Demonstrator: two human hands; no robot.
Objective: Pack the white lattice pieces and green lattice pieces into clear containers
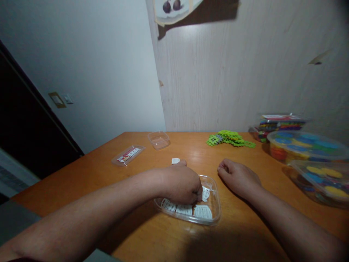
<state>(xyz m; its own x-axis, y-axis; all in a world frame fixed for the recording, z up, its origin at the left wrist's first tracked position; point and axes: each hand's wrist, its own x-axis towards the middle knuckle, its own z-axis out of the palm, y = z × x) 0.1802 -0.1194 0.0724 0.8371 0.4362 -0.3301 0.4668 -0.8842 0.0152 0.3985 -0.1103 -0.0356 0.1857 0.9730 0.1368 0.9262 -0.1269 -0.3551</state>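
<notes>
Head view, tray [215,200], long axis sideways

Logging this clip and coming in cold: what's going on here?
A person's left hand reaches into a clear, rectangular plastic tray holding flat white printed pieces; its fingertips are at one of them, though whether it's gripped is unclear. The right hand, loosely curled, rests on the orange-brown wooden table beside the tray. Another small white piece lies beyond the left hand; lime-green gear-shaped pieces sit farther back.
</notes>
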